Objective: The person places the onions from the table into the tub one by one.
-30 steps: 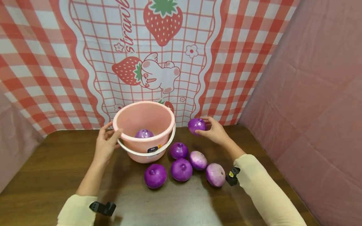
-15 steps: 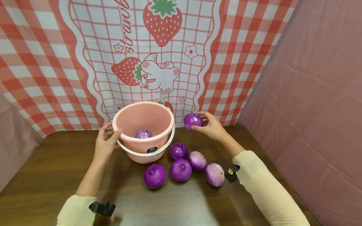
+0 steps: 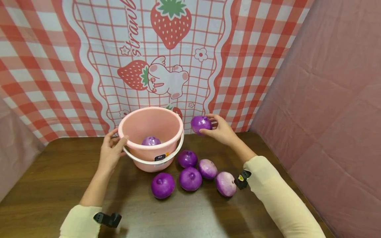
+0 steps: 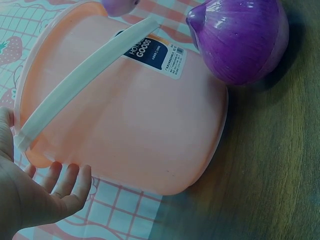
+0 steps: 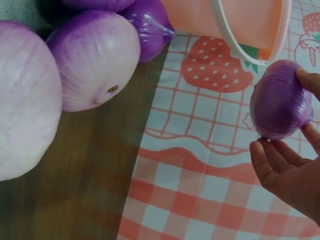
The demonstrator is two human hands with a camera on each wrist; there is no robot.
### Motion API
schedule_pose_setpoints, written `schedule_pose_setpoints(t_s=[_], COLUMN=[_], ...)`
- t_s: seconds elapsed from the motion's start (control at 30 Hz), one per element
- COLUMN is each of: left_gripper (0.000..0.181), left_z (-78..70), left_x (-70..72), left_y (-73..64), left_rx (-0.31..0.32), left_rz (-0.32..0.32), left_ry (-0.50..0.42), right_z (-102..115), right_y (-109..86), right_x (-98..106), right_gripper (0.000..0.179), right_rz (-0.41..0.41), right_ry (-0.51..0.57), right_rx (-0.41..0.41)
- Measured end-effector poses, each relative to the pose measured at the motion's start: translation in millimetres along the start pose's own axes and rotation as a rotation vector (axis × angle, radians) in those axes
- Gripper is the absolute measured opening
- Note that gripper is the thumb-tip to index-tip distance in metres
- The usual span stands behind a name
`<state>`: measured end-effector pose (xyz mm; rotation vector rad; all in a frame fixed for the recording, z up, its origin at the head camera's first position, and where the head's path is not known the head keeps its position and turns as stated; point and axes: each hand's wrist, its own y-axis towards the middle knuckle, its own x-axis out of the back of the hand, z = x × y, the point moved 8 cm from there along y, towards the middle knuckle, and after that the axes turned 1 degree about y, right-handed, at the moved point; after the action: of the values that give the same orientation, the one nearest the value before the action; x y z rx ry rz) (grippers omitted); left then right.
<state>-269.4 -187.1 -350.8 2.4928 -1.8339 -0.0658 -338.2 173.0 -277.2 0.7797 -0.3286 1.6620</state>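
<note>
A pink bucket [image 3: 153, 155] with a white handle [image 3: 154, 162] stands on the table, and one purple onion [image 3: 151, 141] lies inside it. At the bucket's left side my left hand [image 3: 110, 150] grips the rim, thumb over the edge and fingers along the outer wall. My right hand [image 3: 221, 130] pinches a shiny purple onion [image 3: 201, 124] between thumb and fingers, held up to the right of the bucket. The right wrist view shows this held onion [image 5: 281, 100] with the fingertips against its underside. Part of the bucket's inside is hidden by its front wall.
Several onions lie in front of the bucket: a deep purple onion [image 3: 163, 185], two more purple ones close by, and a paler onion [image 3: 226, 184] at the right. A strawberry-print cloth [image 3: 169, 66] hangs behind the wooden table [image 3: 53, 175].
My right hand has carried its onion a little left and upward, closer to the bucket. The left hand, the bucket and the onions on the table look unchanged.
</note>
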Motion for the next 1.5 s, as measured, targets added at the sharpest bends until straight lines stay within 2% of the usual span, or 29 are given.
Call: schedule_pose_setpoints(t_s=[0.23,0.73,1.03,1.5], left_gripper=[0.062,0.062,0.061,0.061], left_z=[0.0,2.1,1.4,1.3], left_x=[-0.7,-0.4,-0.3,-0.2], left_y=[1.1,2.2,2.6,1.6], left_rx=[0.005,0.001,-0.005,-0.003], left_rz=[0.003,0.001,-0.006,-0.002], left_ry=[0.006,0.012,0.002,0.000], right_z=[9.1,27.0,41.7,51.4], right_y=[2.1,9.3,12.6,17.1], right_x=[0.6,-6.5,-10.5,-14.3], right_gripper=[0.065,0.067,0.066,0.067], right_rz=[-0.006,0.032,0.023,0.030], right_ry=[-0.011,0.045,0.021,0.025], right_rx=[0.015,0.000,0.060,0.072])
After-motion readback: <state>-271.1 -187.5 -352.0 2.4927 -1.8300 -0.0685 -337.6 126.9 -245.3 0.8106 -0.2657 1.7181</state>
